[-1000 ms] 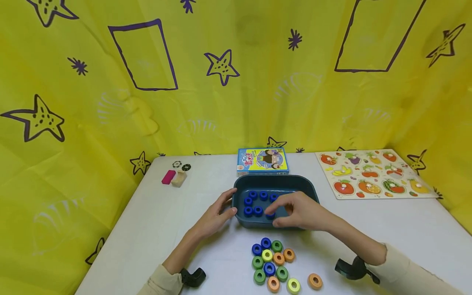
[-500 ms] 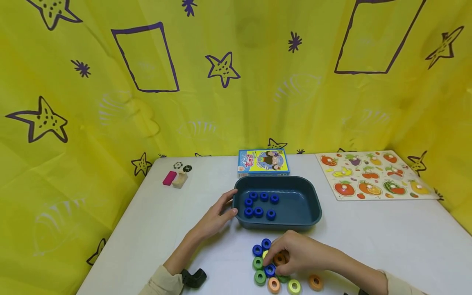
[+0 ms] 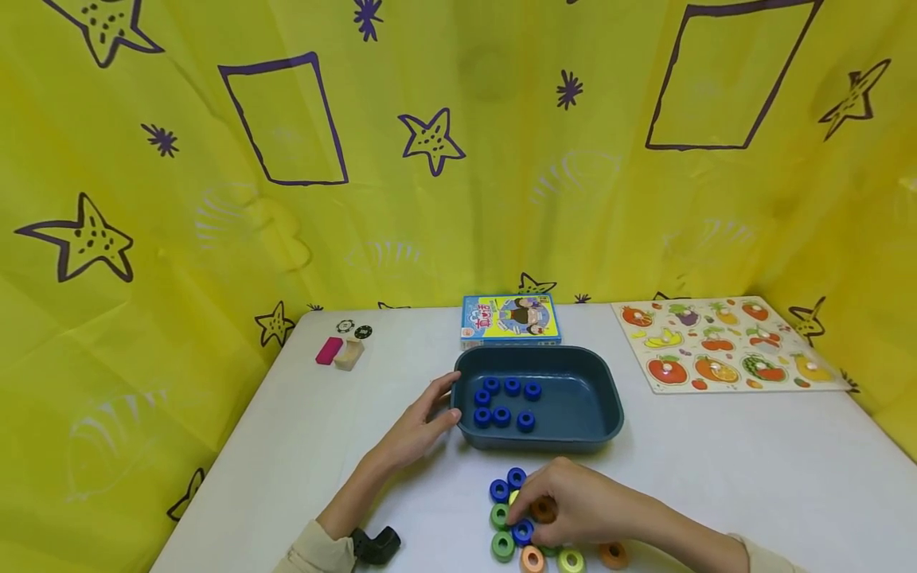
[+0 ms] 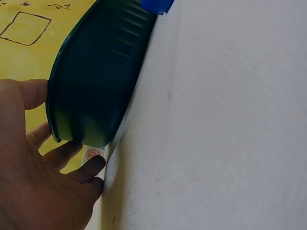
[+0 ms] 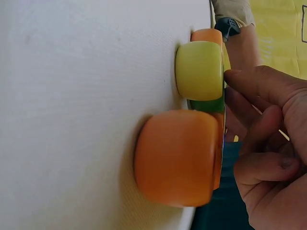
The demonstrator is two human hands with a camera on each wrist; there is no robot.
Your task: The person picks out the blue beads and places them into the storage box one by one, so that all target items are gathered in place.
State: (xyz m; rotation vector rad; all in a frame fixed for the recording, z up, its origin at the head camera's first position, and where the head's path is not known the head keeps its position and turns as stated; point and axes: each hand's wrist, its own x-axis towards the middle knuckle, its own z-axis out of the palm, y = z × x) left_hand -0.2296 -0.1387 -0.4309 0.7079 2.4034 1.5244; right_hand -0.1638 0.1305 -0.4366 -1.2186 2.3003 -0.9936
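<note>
A dark teal tray (image 3: 573,402) holds several blue rings (image 3: 501,416) on its left side. My left hand (image 3: 415,430) rests against the tray's left end, its thumb and fingers spread along the rim and outer wall. In front of the tray lies a cluster of blue, green, yellow and orange rings. There my right hand (image 3: 583,501) pinches a blue ring (image 3: 523,532) between thumb and finger, still down among the others. It partly covers the cluster. In the right wrist view, an orange ring (image 5: 175,158) and a yellow ring (image 5: 199,71) hide the fingertips' contact.
A blue and yellow card box (image 3: 510,320) lies behind the tray. At the back right is a fruit puzzle board (image 3: 723,346). A pink block (image 3: 329,351), a pale wooden piece (image 3: 349,355) and two small round chips (image 3: 363,332) sit at the back left.
My right hand has come out of the tray down to the rings in front and closed on a blue one. My left hand has stayed at the tray's left end.
</note>
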